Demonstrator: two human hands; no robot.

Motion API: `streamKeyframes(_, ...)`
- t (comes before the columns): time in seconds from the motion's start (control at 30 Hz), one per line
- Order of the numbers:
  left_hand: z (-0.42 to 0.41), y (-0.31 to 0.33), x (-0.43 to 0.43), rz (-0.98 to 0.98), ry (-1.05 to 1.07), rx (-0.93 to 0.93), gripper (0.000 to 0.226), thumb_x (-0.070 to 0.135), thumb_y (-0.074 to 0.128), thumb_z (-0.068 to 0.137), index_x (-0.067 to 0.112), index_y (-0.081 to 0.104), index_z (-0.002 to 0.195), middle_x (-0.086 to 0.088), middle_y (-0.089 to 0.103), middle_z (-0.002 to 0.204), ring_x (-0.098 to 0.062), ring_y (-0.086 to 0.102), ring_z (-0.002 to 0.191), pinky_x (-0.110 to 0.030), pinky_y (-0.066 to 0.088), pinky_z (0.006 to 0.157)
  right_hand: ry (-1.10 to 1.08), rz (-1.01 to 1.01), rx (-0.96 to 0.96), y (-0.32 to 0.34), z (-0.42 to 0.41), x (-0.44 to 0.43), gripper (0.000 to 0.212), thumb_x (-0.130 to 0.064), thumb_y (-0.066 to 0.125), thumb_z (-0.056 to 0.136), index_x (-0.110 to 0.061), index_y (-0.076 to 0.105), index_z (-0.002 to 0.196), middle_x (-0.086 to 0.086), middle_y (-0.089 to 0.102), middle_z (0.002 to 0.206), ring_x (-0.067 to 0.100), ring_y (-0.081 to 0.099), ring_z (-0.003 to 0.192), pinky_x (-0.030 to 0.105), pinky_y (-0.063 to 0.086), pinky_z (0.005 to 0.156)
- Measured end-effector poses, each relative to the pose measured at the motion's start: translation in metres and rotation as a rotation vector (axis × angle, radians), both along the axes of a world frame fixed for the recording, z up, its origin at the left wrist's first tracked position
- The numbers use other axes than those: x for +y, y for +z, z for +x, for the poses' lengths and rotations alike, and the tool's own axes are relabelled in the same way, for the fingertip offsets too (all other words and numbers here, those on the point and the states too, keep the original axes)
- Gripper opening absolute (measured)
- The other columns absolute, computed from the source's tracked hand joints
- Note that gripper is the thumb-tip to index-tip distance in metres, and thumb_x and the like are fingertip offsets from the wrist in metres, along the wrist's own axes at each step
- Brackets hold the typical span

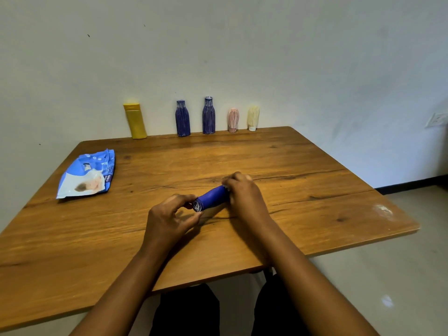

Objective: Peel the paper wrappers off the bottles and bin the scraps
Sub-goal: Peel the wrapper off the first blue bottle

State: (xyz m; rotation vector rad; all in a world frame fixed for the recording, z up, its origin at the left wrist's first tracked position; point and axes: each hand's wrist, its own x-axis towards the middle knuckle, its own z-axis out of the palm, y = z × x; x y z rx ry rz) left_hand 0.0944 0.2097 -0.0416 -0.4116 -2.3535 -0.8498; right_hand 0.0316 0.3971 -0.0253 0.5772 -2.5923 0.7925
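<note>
As the right hand (244, 195) grips the bottle (213, 195), left hand (167, 219) pinches its cap (197, 206).

Single head-worn view, forward and down over the table (291, 151), hands close below.

A smooth blue bottle (213, 195) lies on its side between two hands, its round end facing near and left. The left hand (167, 220) pinches that end and the right hand (244, 195) grips the far end. By the wall stand a leaning yellow bottle (135, 122), a striped blue bottle (182, 118), a second striped blue bottle (208, 115), a pink bottle (233, 120) and a cream bottle (253, 118)
</note>
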Motion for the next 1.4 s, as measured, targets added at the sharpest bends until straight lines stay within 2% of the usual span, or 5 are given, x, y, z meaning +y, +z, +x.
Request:
streamKeyframes(0.13,-0.001,0.0,0.0,-0.096,-0.002,0.024,0.044,0.007,0.085,0.065,0.008,0.068,0.106,-0.003,0.07,0.094,-0.01,0.065,0.084,-0.012,0.047,0.078,-0.072,-0.089,-0.179,0.009,-0.028,0.018,0.031,-0.002,0.052,0.09,-0.011,0.064,0.117,0.003,0.058,0.113,0.017,0.053,0.107,0.029,0.046,0.094)
streamKeyframes(0.37,0.005,0.004,0.002,-0.133,-0.008,0.054,0.038,0.036,0.06,0.079,0.01,0.067,0.106,0.0,0.069,0.097,-0.008,0.065,0.086,-0.02,0.05,0.07,0.162,0.031,0.042,0.006,0.042,-0.023,0.038,-0.011,0.059,0.088,-0.013,0.056,0.127,0.001,0.048,0.127,0.014,0.042,0.114,0.013,0.035,0.09)
streamKeyframes(0.73,0.007,0.001,0.009,-0.322,-0.008,0.158,0.039,0.014,0.084,0.068,0.007,0.068,0.104,-0.007,0.071,0.1,-0.016,0.068,0.086,-0.03,0.051,0.092,-0.097,-0.107,-0.145,0.001,-0.024,0.013,0.031,-0.003,0.055,0.087,-0.013,0.066,0.114,0.002,0.059,0.108,0.016,0.054,0.102,0.024,0.045,0.088)
streamKeyframes(1.03,0.009,0.005,0.008,-0.265,0.002,0.111,0.033,0.035,0.067,0.082,0.01,0.068,0.103,-0.001,0.07,0.096,-0.01,0.065,0.081,-0.027,0.05,0.093,0.206,-0.028,0.059,-0.005,0.045,-0.019,0.037,-0.012,0.06,0.089,-0.014,0.058,0.126,-0.002,0.049,0.124,0.008,0.041,0.109,0.011,0.032,0.086)
streamKeyframes(1.4,0.009,0.007,0.008,-0.183,0.026,0.125,0.028,0.027,0.059,0.079,0.01,0.066,0.1,-0.003,0.069,0.091,-0.013,0.065,0.076,-0.024,0.054,0.072,-0.125,-0.347,-0.189,0.001,-0.045,0.031,0.031,0.0,0.054,0.089,-0.011,0.065,0.116,0.002,0.062,0.114,0.012,0.058,0.106,0.018,0.047,0.09)
